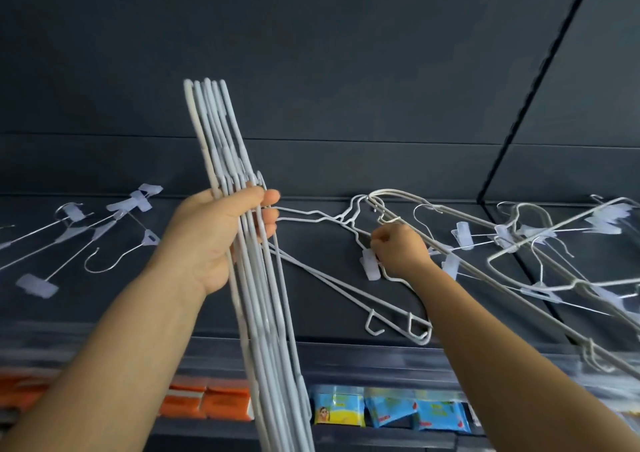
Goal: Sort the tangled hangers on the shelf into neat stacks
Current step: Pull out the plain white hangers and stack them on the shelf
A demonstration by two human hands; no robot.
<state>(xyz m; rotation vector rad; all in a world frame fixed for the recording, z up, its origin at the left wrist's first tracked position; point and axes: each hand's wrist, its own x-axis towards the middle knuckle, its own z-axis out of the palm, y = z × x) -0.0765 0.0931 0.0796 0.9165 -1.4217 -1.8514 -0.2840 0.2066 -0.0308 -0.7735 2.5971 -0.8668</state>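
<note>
A dark shelf (311, 278) under dark wall panels carries tangled hangers (519, 243) (mostly at right). The left hand (211, 240) grips a gathered bundle of hangers (225, 181) upright; the right hand (398, 250) pinches a clip hanger (370, 264). Coloured packets (388, 411) sit below.

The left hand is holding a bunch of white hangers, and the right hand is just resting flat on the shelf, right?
Not quite. The left hand does hold the bunch of white hangers, but the head view shows the right hand gripping a hanger in the tangle on the shelf, not resting flat.
</note>
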